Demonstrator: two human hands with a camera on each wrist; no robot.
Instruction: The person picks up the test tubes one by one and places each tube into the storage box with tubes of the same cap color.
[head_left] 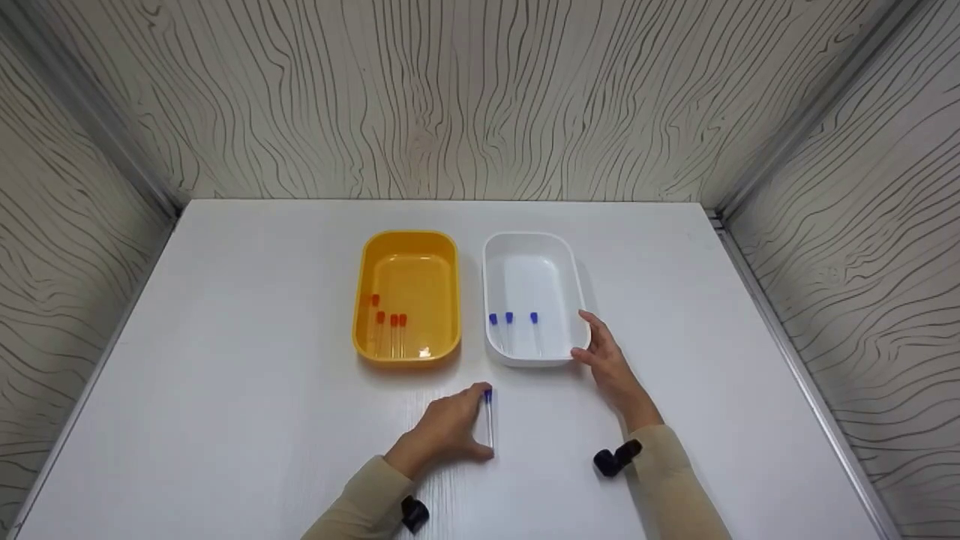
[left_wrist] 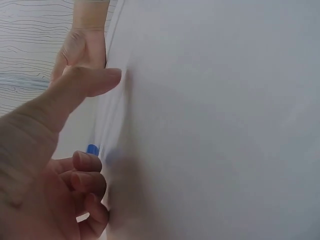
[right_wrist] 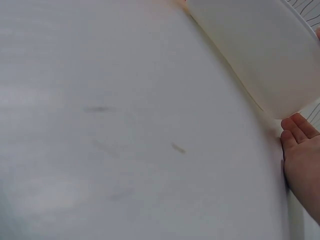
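A clear tube with a blue cap (head_left: 490, 420) spans my left hand (head_left: 446, 427), fingertips at the cap and thumb at the other end. In the left wrist view its blue cap (left_wrist: 92, 149) shows just past the curled fingers. Whether the tube touches the table cannot be told. My right hand (head_left: 613, 375) holds the near right corner of a white tray (head_left: 529, 274), with a finger at the side rim and the thumb at the near rim. Three blue-capped tubes lie inside this tray. The right wrist view shows the tray's outer wall (right_wrist: 260, 55).
A yellow tray (head_left: 416, 289) stands left of the white one, a narrow gap between them. Several red-capped tubes (head_left: 394, 334) lie in its near left part. Both trays sit on a white table (head_left: 247, 360) before a wood-grain patterned wall (head_left: 435, 97).
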